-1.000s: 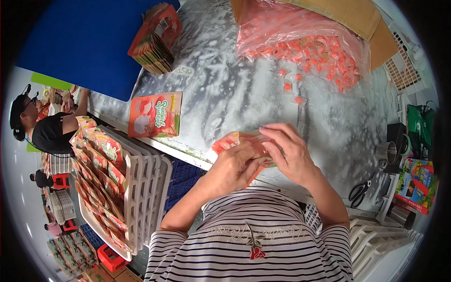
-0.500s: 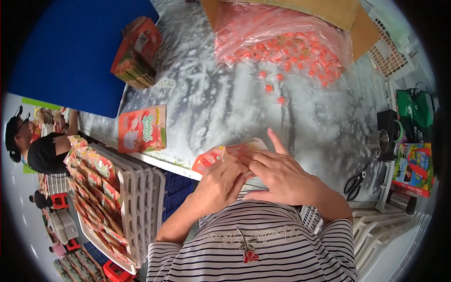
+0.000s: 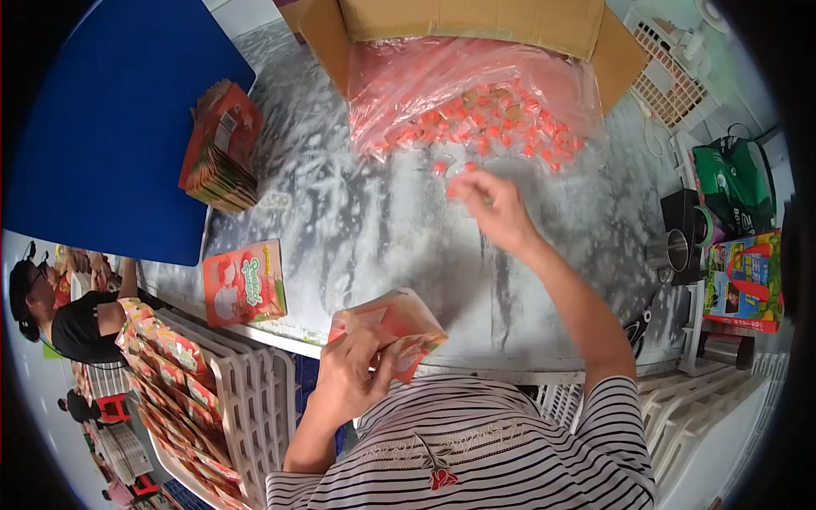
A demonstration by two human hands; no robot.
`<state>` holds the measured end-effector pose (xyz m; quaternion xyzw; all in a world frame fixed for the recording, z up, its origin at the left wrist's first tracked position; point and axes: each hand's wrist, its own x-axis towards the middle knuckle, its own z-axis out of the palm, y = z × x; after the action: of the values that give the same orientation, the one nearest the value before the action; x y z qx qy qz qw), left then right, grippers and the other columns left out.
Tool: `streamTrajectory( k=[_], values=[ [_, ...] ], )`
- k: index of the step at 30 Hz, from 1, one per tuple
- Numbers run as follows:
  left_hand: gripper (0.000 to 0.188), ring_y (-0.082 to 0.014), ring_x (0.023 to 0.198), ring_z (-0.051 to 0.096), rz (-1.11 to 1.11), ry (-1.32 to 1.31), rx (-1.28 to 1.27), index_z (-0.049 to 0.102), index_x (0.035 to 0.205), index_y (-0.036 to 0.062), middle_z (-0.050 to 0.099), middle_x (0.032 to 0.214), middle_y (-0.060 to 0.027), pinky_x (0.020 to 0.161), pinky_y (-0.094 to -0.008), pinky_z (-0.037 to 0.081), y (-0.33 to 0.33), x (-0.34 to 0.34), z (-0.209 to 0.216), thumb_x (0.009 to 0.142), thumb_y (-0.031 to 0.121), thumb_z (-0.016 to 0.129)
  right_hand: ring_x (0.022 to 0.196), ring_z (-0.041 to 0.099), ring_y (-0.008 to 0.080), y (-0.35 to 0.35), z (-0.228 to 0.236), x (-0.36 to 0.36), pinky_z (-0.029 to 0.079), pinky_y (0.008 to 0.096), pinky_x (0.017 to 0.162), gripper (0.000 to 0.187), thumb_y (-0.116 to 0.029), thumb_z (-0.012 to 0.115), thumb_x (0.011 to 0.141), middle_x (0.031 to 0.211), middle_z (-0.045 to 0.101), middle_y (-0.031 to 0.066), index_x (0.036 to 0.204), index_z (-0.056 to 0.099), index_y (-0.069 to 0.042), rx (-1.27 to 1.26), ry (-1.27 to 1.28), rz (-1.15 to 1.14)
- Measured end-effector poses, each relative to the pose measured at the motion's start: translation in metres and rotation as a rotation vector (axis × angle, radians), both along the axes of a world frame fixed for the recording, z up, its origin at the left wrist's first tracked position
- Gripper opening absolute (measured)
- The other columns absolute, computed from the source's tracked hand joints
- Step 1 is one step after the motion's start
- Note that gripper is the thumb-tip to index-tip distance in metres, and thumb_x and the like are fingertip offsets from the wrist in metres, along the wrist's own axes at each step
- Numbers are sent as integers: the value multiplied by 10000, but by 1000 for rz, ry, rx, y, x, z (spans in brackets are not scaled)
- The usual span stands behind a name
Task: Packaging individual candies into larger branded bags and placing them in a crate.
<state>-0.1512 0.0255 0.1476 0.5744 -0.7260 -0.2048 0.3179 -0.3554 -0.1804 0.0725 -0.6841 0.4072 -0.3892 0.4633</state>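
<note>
My left hand (image 3: 348, 374) is closed on a red and orange pouch (image 3: 391, 325) near the table's front edge. The pouch's wide end faces away from me. Over the table, my right hand (image 3: 501, 212) reaches out with bent fingers, blurred by motion. Its fingertips are beside a few loose, red, clear-wrapped pieces (image 3: 439, 167); whether it grips one, I cannot make out. Beyond them, many more such pieces (image 3: 510, 119) spill from a pink plastic liner (image 3: 399, 76) in a cardboard box (image 3: 476, 19). Another flat red pouch (image 3: 245, 285) lies left of my left hand.
A stack of red pouches (image 3: 223, 153) stands beside a blue panel (image 3: 102, 127). White crates (image 3: 255, 399) with filled pouches are at lower left, near a person in black (image 3: 81, 323). On the right are a metal cup (image 3: 667, 251), scissors (image 3: 637, 327) and a green bag (image 3: 735, 183).
My right hand has left the pouch and moved forward to the loose wrapped pieces. The left hand keeps hold of the pouch, now tilted and lower. The whole view has shifted slightly.
</note>
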Motion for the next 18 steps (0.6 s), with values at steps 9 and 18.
streamTrajectory(
  k=[9, 18],
  values=[
    [73, -166, 583, 573, 143, 171, 124, 609, 822, -13, 593, 691, -87, 560, -264, 454, 0, 2, 1, 821, 25, 672, 941, 635, 291, -86, -79, -29, 495, 365, 840, 272, -4, 480, 882, 971, 650, 165, 1123, 606, -9, -573, 442, -149],
    [93, -149, 551, 574, 80, 160, 87, 591, 845, -28, 562, 707, -90, 501, -267, 464, -5, 6, -4, 814, -24, 679, 826, 651, 140, -67, -69, -38, 503, 268, 735, 282, 39, 435, 875, 976, 683, 78, 1061, 641, -10, -40, 155, -188]
  ],
)
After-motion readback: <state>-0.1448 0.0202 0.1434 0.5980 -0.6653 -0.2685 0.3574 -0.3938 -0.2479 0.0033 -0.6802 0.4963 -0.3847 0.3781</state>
